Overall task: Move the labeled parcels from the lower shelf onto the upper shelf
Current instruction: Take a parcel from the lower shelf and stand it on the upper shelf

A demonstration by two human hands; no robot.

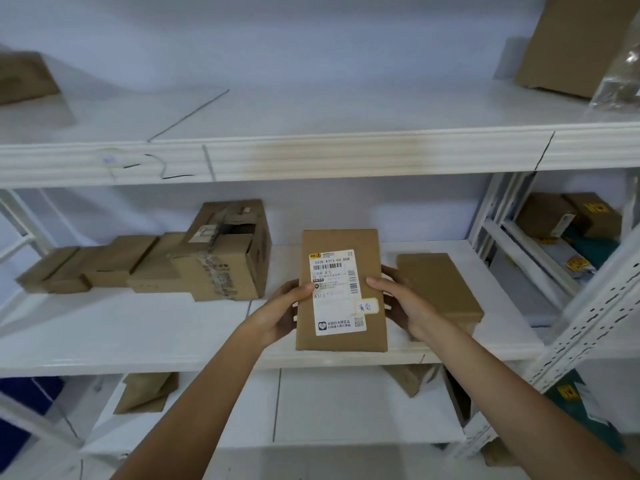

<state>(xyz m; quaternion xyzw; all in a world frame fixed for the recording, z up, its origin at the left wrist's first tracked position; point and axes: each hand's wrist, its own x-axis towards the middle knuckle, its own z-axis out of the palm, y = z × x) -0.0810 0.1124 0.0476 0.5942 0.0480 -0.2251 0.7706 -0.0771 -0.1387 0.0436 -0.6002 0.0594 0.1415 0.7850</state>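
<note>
A flat brown cardboard parcel with a white printed shipping label [341, 291] is held between both bare hands in front of the white metal lower shelf [138, 341], its labelled face turned toward the camera and its long side running roughly upright. The left hand [282, 311] makes a grip on the parcel's left edge, thumb lying across the front near the label's left margin and the fingers wrapped behind, where they cannot be seen. The right hand [403, 304] closes on the right edge in the same way, thumb on the front face beside the barcode, fingers curled round the back. The parcel thus sits squarely between the two grips, both clamped on it, with its lower edge at about the level of the lower shelf's front lip; whether it still touches the board cannot be told. A small yellow-edged sticker with handwriting [367, 307] sits on the label's right side, just beside the right thumb. Just behind the right hand a second plain brown cardboard box [440, 289] lies flat on the same shelf. To the left, well apart from the hands, a row of brown cardboard boxes [156, 265] stands on the lower shelf, the largest one taped and torn open on top. Above, the white upper shelf [311, 157] runs across the view, carrying a brown carton [568, 46] at its far right and another brown box [24, 77] at its far left.
</note>
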